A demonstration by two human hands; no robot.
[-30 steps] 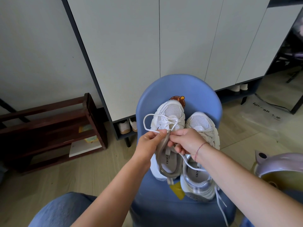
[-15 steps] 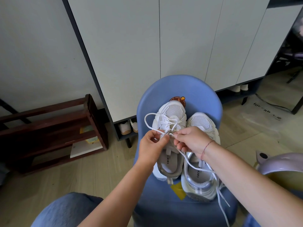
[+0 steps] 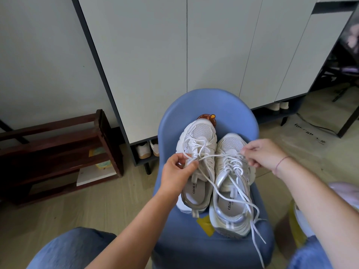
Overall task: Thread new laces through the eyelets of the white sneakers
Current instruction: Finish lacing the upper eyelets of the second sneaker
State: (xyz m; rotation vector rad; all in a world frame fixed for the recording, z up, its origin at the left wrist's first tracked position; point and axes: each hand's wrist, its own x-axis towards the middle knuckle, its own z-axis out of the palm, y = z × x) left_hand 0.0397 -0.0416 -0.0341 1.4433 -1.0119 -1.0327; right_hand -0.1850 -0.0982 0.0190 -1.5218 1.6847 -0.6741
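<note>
The place is a room with a pale wooden floor (image 3: 97, 200), and a blue chair (image 3: 209, 105) stands in front of the seated person as the work surface. Nearest to the viewer, the loose ends (image 3: 258, 232) of the right sneaker (image 3: 231, 216) hang over the front edge of the seat, close to the person's knee. A moving leg could catch them and drag the shoe off the chair.

Both sneakers lie side by side on the seat, toes away from the person. The left hand (image 3: 176, 171) pinches the lace (image 3: 219, 155) between thumb and curled fingers at the eyelets of the left sneaker (image 3: 200, 133). The right hand (image 3: 262, 152) pinches the other part of this lace with curled fingers, above the toe of the right sneaker. The strand is stretched tight between the hands and crosses over the right sneaker's own lacing – here it could tangle or be threaded into the wrong shoe.

A strong sideways pull may also draw the lace out of the opposite eyelet, or leave the two ends unequal. I cannot see clearly which eyelet it passes through, so a skipped hole is possible too. The seat is smooth, and the left sneaker could slide against its neighbour.

Behind the chair there is a grey cabinet (image 3: 194, 55), and a dark wooden rack (image 3: 58, 152) at the left.
</note>
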